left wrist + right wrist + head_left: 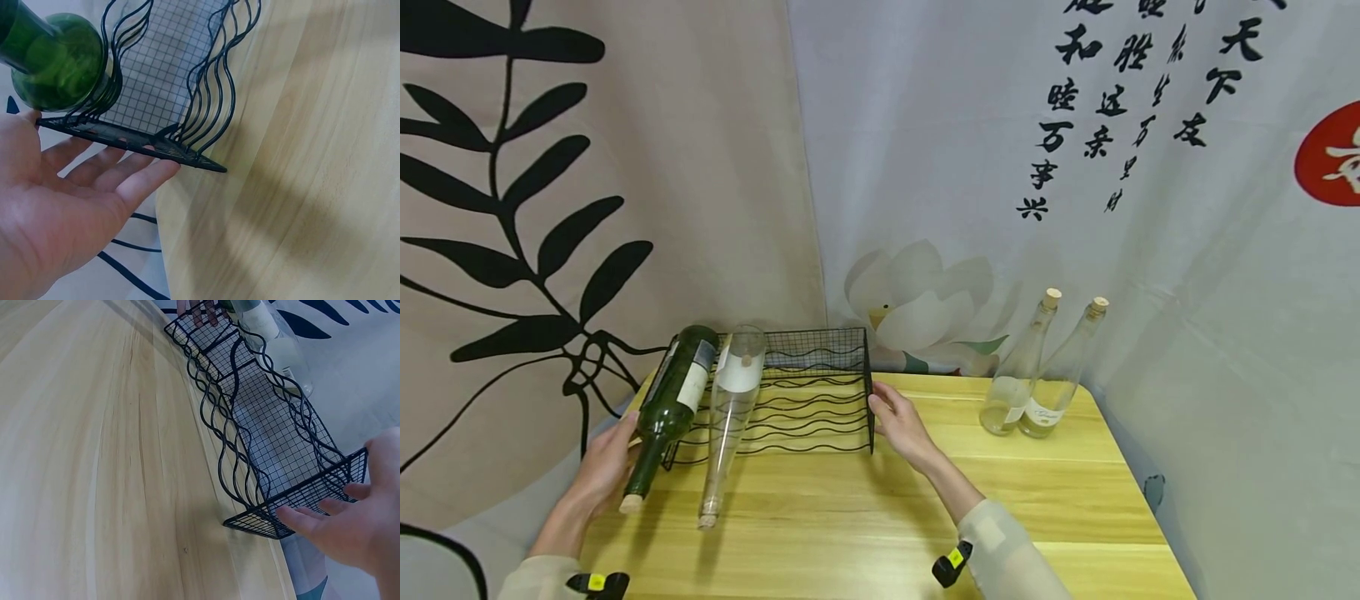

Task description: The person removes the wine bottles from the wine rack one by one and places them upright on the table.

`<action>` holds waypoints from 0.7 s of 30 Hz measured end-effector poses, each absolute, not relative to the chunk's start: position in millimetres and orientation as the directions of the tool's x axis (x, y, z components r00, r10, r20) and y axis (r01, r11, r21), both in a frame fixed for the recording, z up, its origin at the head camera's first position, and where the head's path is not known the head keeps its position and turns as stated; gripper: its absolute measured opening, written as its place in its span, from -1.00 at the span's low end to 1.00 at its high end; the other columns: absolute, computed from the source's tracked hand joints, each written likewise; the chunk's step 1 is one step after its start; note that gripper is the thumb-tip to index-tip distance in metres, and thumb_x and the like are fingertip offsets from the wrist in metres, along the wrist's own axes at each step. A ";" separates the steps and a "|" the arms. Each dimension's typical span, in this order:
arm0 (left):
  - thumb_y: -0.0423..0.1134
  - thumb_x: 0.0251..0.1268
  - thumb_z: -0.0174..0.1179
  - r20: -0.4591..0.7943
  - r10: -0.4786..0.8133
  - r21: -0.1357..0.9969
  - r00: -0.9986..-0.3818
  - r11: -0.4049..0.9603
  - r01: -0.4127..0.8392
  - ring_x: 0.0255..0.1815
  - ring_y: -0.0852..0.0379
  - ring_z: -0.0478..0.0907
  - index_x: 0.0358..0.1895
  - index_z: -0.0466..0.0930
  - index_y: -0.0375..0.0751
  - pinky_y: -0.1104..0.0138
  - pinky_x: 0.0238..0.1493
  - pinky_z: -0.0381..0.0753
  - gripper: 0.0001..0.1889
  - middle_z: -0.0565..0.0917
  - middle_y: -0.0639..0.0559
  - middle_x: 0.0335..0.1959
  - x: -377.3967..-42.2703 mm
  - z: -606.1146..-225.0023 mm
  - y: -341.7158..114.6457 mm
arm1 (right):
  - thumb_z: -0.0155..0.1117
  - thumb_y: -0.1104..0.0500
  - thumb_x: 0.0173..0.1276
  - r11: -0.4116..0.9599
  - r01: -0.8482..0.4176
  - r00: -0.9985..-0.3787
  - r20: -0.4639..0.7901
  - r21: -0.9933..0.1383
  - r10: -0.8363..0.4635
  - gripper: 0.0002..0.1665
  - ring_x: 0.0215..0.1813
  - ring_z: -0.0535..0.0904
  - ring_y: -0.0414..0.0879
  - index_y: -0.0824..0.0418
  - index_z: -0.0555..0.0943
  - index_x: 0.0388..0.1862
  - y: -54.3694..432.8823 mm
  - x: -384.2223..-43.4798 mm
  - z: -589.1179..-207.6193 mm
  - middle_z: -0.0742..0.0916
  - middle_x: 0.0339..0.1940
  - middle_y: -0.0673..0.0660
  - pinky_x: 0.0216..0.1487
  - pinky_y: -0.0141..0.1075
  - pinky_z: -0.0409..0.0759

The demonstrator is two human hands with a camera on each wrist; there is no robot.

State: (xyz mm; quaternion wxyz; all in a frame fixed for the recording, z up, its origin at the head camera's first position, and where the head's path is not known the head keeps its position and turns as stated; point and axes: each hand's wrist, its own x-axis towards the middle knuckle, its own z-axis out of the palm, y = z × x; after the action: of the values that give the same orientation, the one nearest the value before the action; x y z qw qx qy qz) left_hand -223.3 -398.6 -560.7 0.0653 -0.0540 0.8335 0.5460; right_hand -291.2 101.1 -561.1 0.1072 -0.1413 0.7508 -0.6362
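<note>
A black wire wine rack with wavy bars stands at the back of the wooden table. On its left side lies a dark green wine bottle, its corked neck toward me. Beside it lies a clear glass bottle with a white label, neck also forward. My left hand touches the rack's left end panel, its extended fingers along the outer face. My right hand rests its extended fingers against the right end panel. Neither hand holds a bottle.
Two clear corked bottles stand upright at the table's back right. A printed cloth hangs behind the table. The table's right edge slants toward me, with white cloth past it.
</note>
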 end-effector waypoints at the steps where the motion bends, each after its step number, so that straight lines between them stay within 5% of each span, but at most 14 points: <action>1: 0.36 0.87 -0.56 -0.168 -0.019 0.902 -0.986 0.400 -0.161 0.48 0.23 0.65 0.86 -0.08 -0.41 0.58 0.09 0.69 -0.05 0.14 -0.53 0.79 -223.1 -560.6 -398.5 | -0.03 -0.18 0.93 0.150 -0.078 -0.936 0.021 -0.986 -0.351 -0.16 0.84 0.27 0.39 0.26 0.13 0.90 101.3 -291.3 -560.9 0.26 0.88 0.40 0.64 0.40 0.54; 5: 0.38 0.85 -0.58 -0.176 -0.020 0.894 -0.984 0.414 -0.169 0.70 -0.28 0.42 0.87 -0.11 -0.37 0.59 0.09 0.69 -0.04 0.13 -0.53 0.80 -222.5 -559.5 -398.1 | -0.02 -0.17 0.93 0.149 -0.076 -0.937 0.020 -0.986 -0.350 -0.16 0.83 0.28 0.40 0.27 0.13 0.89 101.6 -291.4 -560.6 0.26 0.88 0.40 0.63 0.39 0.55; 8: 0.40 0.85 -0.54 -0.183 -0.017 0.905 -0.983 0.388 -0.175 0.50 0.10 0.68 0.88 -0.12 -0.35 0.59 0.09 0.69 -0.03 0.12 -0.52 0.81 -222.6 -559.4 -398.3 | -0.02 -0.17 0.93 0.145 -0.072 -0.937 0.017 -0.987 -0.348 -0.16 0.83 0.28 0.40 0.27 0.14 0.89 101.6 -291.1 -560.5 0.27 0.88 0.40 0.63 0.37 0.56; 11: 0.40 0.85 -0.50 -0.180 -0.016 0.919 -0.984 0.353 -0.174 0.17 0.64 0.63 0.88 -0.13 -0.36 0.57 0.08 0.72 -0.03 0.08 -0.52 0.81 -222.5 -559.7 -398.1 | -0.02 -0.17 0.93 0.140 -0.069 -0.938 0.016 -0.988 -0.347 -0.15 0.83 0.28 0.39 0.27 0.13 0.90 101.5 -290.8 -560.2 0.28 0.88 0.39 0.63 0.37 0.56; 14: 0.41 0.85 -0.47 -0.184 -0.022 0.927 -0.983 0.327 -0.181 0.10 0.74 0.56 0.87 -0.12 -0.37 0.54 0.07 0.75 -0.02 0.06 -0.52 0.81 -223.0 -560.0 -397.9 | -0.02 -0.17 0.93 0.139 -0.066 -0.937 0.014 -0.988 -0.348 -0.16 0.83 0.29 0.39 0.26 0.13 0.90 101.4 -290.4 -560.1 0.28 0.88 0.39 0.64 0.37 0.55; 17: 0.42 0.84 -0.50 -0.197 -0.028 0.922 -0.980 0.334 -0.195 0.46 0.14 0.72 0.87 -0.14 -0.38 0.59 0.05 0.71 -0.01 0.01 -0.52 0.84 -223.8 -559.3 -397.7 | -0.02 -0.18 0.93 0.139 -0.070 -0.937 0.017 -0.988 -0.350 -0.16 0.82 0.29 0.39 0.26 0.14 0.90 101.7 -290.0 -560.5 0.29 0.87 0.39 0.63 0.38 0.55; 21: 0.43 0.83 -0.55 -0.202 -0.035 0.920 -0.979 0.335 -0.202 0.80 -0.57 0.06 0.87 -0.14 -0.39 0.69 0.04 0.65 0.01 -0.10 -0.52 0.86 -225.1 -556.1 -396.9 | -0.02 -0.19 0.92 0.136 -0.075 -0.935 0.022 -0.988 -0.353 -0.15 0.83 0.29 0.39 0.25 0.14 0.90 102.0 -289.6 -560.2 0.28 0.88 0.38 0.63 0.39 0.55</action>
State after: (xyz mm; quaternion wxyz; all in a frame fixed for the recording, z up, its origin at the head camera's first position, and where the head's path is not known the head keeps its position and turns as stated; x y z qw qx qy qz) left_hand -225.1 -396.9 -556.1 0.0729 -0.0727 0.8136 0.5722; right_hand -289.6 102.0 -560.2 0.1086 -0.1436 0.7460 -0.6412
